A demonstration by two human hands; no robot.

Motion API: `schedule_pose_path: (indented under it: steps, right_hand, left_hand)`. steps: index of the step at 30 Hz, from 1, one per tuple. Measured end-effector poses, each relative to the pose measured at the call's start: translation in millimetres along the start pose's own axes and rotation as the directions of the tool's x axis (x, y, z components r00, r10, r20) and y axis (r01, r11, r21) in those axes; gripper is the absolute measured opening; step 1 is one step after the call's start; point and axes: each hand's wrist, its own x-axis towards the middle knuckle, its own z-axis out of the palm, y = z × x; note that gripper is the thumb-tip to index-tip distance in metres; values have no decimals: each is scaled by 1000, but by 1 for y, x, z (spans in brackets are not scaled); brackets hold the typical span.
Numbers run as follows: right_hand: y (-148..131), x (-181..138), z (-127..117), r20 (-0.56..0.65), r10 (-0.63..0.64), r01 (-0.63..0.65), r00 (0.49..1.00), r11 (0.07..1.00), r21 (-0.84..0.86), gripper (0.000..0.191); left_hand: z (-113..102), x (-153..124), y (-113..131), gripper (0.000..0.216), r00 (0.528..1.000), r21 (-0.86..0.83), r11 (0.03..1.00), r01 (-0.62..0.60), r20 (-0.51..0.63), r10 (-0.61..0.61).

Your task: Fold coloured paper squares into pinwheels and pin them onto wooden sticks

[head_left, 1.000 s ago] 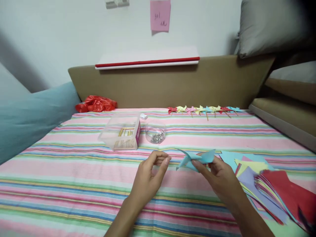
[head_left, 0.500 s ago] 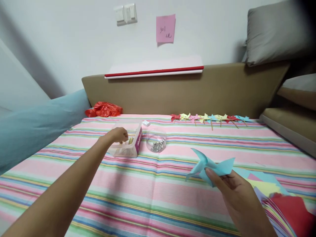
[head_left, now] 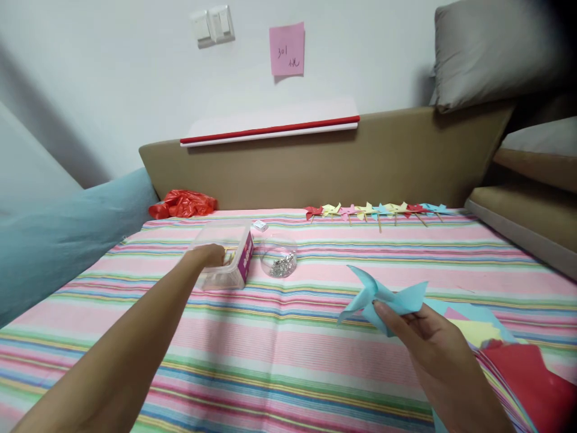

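Observation:
My right hand (head_left: 428,337) pinches a light blue paper pinwheel (head_left: 383,297) between thumb and fingers, its blades folded and no stick on it. On the left, my left hand (head_left: 211,255) reaches down inside a clear plastic box (head_left: 224,279) with a purple label. Thin wooden sticks (head_left: 229,255) show in the box beside that hand. Its fingers are hidden, so what they grip cannot be seen. A round clear container (head_left: 280,261) of small shiny metal pieces stands just right of the box.
Coloured paper sheets (head_left: 518,367) lie in a stack by my right forearm. Several finished pinwheels on sticks (head_left: 380,211) are lined up along the backrest (head_left: 315,165). A red plastic bag (head_left: 187,203) lies at the back left, and a small white box (head_left: 260,225) behind the containers.
My left hand has dropped deeper into the plastic box, hiding its fingers. My right hand still holds the blue pinwheel, and the whole view has shifted slightly.

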Motion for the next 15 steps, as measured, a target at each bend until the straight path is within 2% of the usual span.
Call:
schedule_pose_path:
  steps: [2,4,5,7,8,9,10,12,15]
  right_hand:
    - [-2,-1,0,3,9,-9,1000,999,49,40]
    - [-4,-2,1,12,15,-16,1000,995,99,40]
    - [-5,-3,2,15,16,-18,1000,993,115,40]
    - [-7,-6,5,30,7,-11,1000,991,132,37]
    - [-8,-8,7,45,-2,-5,999,990,141,34]
    - [-9,-10,9,65,-9,-1,998,989,151,32]
    - [-11,-13,10,91,-15,0,996,987,161,31]
    - [-13,-20,13,151,-31,5,988,985,172,30]
    - [-19,-28,13,256,-94,60,962,989,135,28]
  left_hand:
    - [-20,-4,8,22,999,26,1000,4,-38,-3]
    - [-39,-21,20,16,993,26,1000,-16,-119,19]
    - [-45,-36,28,13,985,12,999,-44,-169,45]
    - [-45,-75,48,20,961,-78,985,-151,-244,128]
    - [-40,-98,60,24,942,-285,920,-270,-278,190]
    - [-31,-121,71,26,936,-470,818,-332,-272,224]
    - [-21,-142,83,26,939,-603,722,-340,-257,228]
    - [0,-175,104,23,952,-755,581,-306,-231,201]
    - [22,-197,124,19,951,-861,423,-283,-193,243]
